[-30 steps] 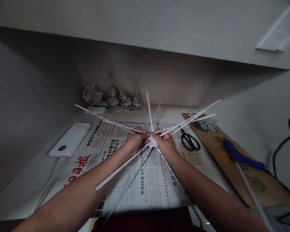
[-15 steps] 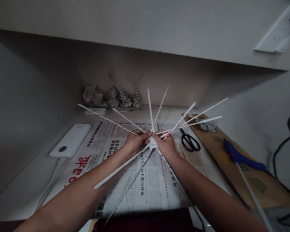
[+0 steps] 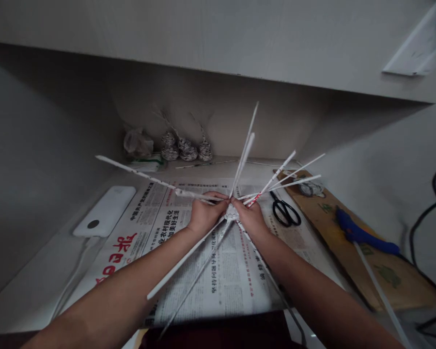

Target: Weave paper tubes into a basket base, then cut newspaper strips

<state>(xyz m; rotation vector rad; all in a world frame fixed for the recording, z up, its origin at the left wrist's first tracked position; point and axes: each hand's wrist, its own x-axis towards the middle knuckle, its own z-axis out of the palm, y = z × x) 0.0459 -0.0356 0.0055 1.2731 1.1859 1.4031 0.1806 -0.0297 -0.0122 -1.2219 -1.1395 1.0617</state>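
Observation:
Between my hands is a small woven paper piece (image 3: 231, 212), with several rolled paper strips fanning out of it in all directions. My left hand (image 3: 208, 212) is closed in a pinch at the left of the woven centre, by a paper strip (image 3: 145, 178) that points up and left. My right hand (image 3: 252, 215) is closed on the right side of the woven piece, its thumb at the top edge. A strip with a red patch (image 3: 255, 198) passes by the right fingers. The fingertips beneath the piece are hidden.
Newspaper (image 3: 218, 276) covers the desk. Black scissors (image 3: 286, 212) lie right of my hands, beside cardboard (image 3: 381, 276) carrying a blue glue gun (image 3: 365, 236). A white power bank (image 3: 105, 212) lies left. Several woven gourd shapes (image 3: 187, 150) stand at the back under the overhanging panel (image 3: 218, 39).
The left strips have come together and point further left. The two strips at the top have swung to the right and nearly line up. Both hands keep their grip near the same spot.

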